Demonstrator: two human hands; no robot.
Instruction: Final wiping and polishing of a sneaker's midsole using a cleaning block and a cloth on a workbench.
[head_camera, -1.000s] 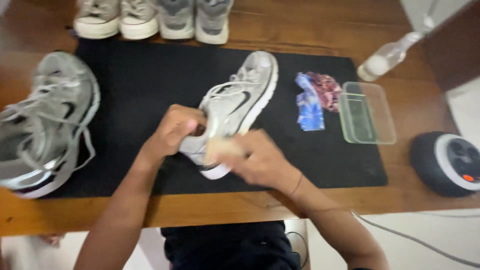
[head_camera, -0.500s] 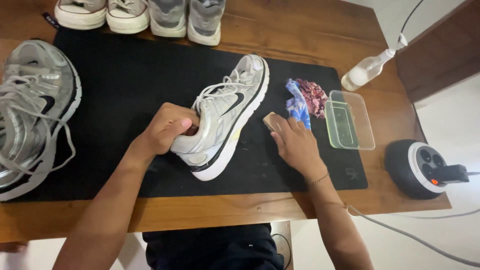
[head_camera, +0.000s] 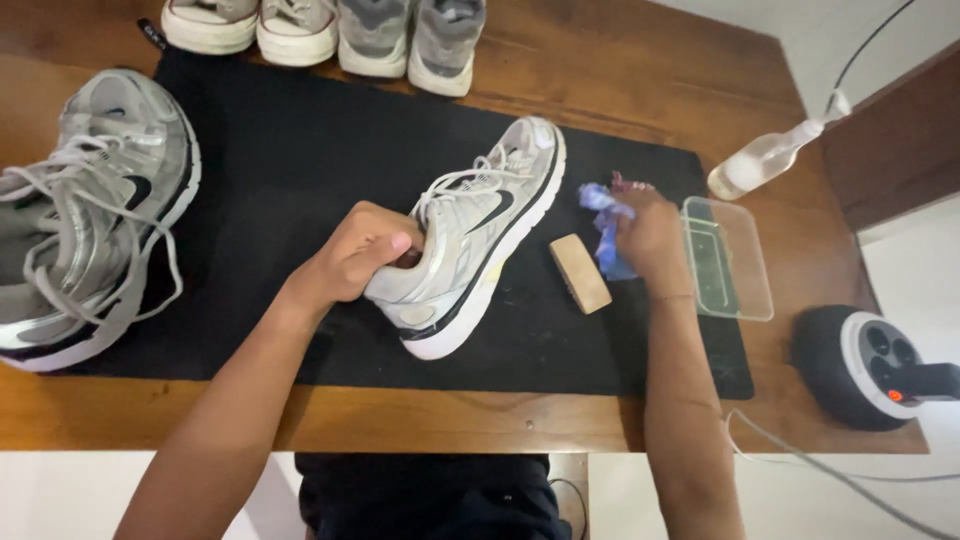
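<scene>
A white and silver sneaker (head_camera: 478, 236) rests on its sole on a black mat (head_camera: 300, 160) in the middle of the wooden table. My left hand (head_camera: 362, 251) grips the sneaker at its heel opening. My right hand (head_camera: 645, 234) is closed on a crumpled blue and pink cloth (head_camera: 604, 222) at the mat's right side. A tan wooden brush block (head_camera: 579, 273) lies loose on the mat between the sneaker and my right hand.
A matching sneaker (head_camera: 85, 215) lies at the left. Two pairs of shoes (head_camera: 330, 28) line the far edge. A clear plastic tray (head_camera: 728, 258), a spray bottle (head_camera: 770, 157) and a round black power hub (head_camera: 870, 367) with cables stand to the right.
My right hand left the sneaker's side, carried the tan brush block to the right, set it down on the mat and took hold of the cloth. My left hand kept its grip.
</scene>
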